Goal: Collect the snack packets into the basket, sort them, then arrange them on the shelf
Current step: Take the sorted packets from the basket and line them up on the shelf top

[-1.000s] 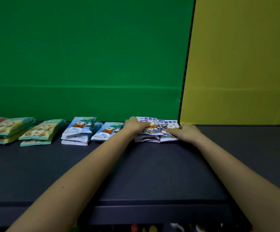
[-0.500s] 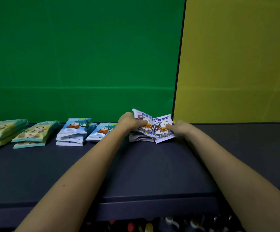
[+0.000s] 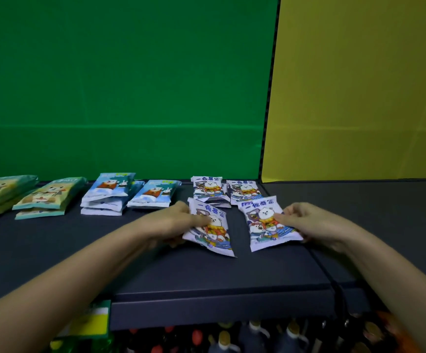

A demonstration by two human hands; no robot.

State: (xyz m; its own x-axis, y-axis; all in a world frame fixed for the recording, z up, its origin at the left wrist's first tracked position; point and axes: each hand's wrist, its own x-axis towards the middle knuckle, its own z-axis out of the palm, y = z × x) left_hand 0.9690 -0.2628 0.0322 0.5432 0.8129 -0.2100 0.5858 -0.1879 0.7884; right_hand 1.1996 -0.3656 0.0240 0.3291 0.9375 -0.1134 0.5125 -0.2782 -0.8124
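Dark shelf (image 3: 156, 271), left hand (image 3: 179, 222) and right hand (image 3: 306, 222) each holding a white packet

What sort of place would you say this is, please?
Probably a mock shop display: a dark shelf holds snack packets stacked by design, bottles stand on the level below, and a green backdrop and yellow backdrop stand behind.

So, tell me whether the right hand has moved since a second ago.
Yes. The right hand has drawn back from the yellow panel's foot toward the shelf's front edge, pinching one purple snack packet.
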